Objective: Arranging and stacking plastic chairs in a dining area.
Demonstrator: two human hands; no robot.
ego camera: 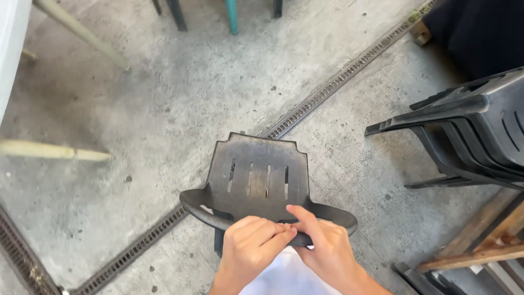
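left hand (252, 244): we curl it over the black plastic chair (256, 180) backrest, gripping | right hand (322, 246): fingers clamp the same rim, touching the left

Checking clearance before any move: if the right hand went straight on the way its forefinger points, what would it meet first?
The right hand points up and left in the picture, its fingers already on the chair's curved top rail. Going on, it would likely meet the slotted seat just beyond, though depth is hard to judge here.
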